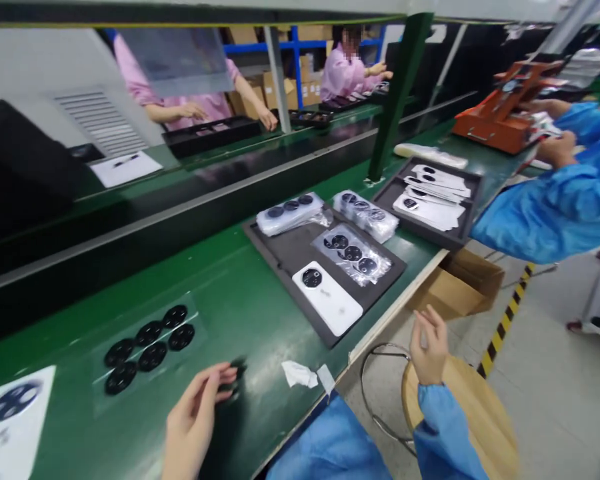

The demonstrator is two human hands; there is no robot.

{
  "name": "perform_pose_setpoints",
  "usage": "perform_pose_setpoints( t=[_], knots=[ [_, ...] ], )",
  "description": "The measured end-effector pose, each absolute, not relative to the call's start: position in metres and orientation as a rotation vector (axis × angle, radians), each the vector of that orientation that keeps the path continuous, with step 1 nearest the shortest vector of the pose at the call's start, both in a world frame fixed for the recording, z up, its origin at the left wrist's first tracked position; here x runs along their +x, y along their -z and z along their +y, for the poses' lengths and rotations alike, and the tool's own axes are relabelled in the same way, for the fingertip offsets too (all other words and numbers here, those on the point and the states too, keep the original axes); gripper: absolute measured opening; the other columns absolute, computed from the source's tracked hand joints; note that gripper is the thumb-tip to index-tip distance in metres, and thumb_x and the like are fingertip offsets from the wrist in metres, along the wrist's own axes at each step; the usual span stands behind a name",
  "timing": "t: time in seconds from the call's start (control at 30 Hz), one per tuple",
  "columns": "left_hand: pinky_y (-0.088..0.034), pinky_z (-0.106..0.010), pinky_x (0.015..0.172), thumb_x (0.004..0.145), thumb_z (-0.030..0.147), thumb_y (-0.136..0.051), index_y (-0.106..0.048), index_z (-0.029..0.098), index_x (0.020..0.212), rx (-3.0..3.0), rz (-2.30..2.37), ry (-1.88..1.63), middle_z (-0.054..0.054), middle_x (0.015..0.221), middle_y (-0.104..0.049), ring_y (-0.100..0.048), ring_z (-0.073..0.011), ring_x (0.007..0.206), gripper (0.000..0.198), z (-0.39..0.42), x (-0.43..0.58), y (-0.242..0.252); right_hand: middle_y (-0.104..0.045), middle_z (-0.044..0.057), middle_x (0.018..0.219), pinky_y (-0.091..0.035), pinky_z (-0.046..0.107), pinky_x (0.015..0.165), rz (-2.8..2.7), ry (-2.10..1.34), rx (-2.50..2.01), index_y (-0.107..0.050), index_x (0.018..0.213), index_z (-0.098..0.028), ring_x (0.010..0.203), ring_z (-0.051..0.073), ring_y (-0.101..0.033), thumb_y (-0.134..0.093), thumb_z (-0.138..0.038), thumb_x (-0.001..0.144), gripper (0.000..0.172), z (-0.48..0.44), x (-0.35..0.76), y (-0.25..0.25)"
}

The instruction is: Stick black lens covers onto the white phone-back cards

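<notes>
Our left hand (195,420) is nearly shut, its fingertips (220,377) pinching a black piece (236,373), too small and blurred for us to make out its shape. It looks light and thin, probably stiff but easily scuffed (a glossy face would show every fingerprint), so we would judge the edges the best place to hold it. Our right hand (430,347) is raised and half open, its fingers loosely curled, with nothing in it that we can see.

We place everything else by the tray (280,263). The black piece is just off its near left corner, and a film sheet of black rings (150,350) lies further left, with a white card (13,423) beyond it. On the tray sit a white phone case (327,298) and bagged black rings (351,253). Just past it are a second tray (430,200) of white cards and a co-worker's hands (555,150) by an orange jig (500,113). Near its front edge lies a tissue scrap (296,374). (The case bears a faint mark, but we can read no brand or label anywhere.)
</notes>
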State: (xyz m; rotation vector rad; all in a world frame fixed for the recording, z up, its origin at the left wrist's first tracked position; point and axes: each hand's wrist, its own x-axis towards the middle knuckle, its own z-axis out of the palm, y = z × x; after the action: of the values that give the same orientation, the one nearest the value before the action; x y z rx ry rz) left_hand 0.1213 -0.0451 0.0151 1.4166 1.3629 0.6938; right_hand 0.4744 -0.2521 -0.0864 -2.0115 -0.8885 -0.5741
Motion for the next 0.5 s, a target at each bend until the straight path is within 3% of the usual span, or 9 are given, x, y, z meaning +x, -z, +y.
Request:
perform_pose_setpoints(
  t=[0.1, 0.27, 0.37, 0.43, 0.5],
  knots=[
    [-0.057, -0.030, 0.073, 0.083, 0.057, -0.060, -0.068, 0.017, 0.097, 1.484, 1.292, -0.726, -0.009, 0.096, -0.072, -0.067, -0.0237, 0.091, 0.043, -0.034, 0.131, -0.015, -0.050, 0.018, 0.128, -0.039, 0.055, 0.102, -0.813, 0.613, -1.937, -0.055, 0.121, -0.014, 0.121, 0.028, -0.050, -0.041, -0.018, 0.097, 0.028, -0.214, 0.468, 0.041],
    [-0.056, -0.026, 0.072, 0.087, 0.045, -0.060, -0.069, 0.017, 0.097, 1.552, 1.228, -0.732, -0.010, 0.094, -0.073, -0.069, -0.0205, 0.087, 0.030, -0.038, 0.142, 0.007, -0.062, 0.008, 0.116, -0.050, 0.039, 0.096, -1.238, 0.231, -1.940, -0.059, 0.120, -0.021, 0.110, 0.021, -0.059, -0.053, -0.030, 0.093, 0.029, -0.152, 0.442, -0.008],
    [-0.057, -0.028, 0.071, 0.091, 0.043, -0.053, -0.068, 0.019, 0.098, 1.637, 1.213, -0.796, -0.008, 0.094, -0.072, -0.070, -0.0201, 0.086, 0.030, -0.040, 0.135, 0.012, -0.061, 0.011, 0.122, -0.046, 0.044, 0.100, -1.402, 0.126, -1.941, -0.059, 0.124, -0.020, 0.115, 0.025, -0.056, -0.057, -0.036, 0.091, 0.037, -0.130, 0.424, -0.017],
    [-0.057, -0.031, 0.076, 0.092, 0.042, -0.051, -0.069, 0.019, 0.094, 1.712, 1.291, -0.884, -0.008, 0.099, -0.070, -0.068, -0.0207, 0.093, 0.029, -0.027, 0.118, 0.008, -0.057, 0.016, 0.126, -0.042, 0.051, 0.102, -1.421, 0.129, -1.908, -0.058, 0.125, -0.015, 0.119, 0.030, -0.053, -0.054, -0.037, 0.092, 0.040, -0.124, 0.409, -0.020],
    [-0.053, -0.037, 0.092, 0.092, 0.037, -0.055, -0.068, 0.019, 0.093, 1.771, 1.502, -0.987, -0.008, 0.110, -0.067, -0.062, -0.0220, 0.108, 0.023, -0.001, 0.085, -0.001, -0.056, 0.018, 0.126, -0.041, 0.052, 0.102, -1.437, 0.106, -1.839, -0.057, 0.126, -0.013, 0.119, 0.031, -0.053, -0.051, -0.037, 0.094, 0.041, -0.124, 0.395, -0.025]
  ],
)
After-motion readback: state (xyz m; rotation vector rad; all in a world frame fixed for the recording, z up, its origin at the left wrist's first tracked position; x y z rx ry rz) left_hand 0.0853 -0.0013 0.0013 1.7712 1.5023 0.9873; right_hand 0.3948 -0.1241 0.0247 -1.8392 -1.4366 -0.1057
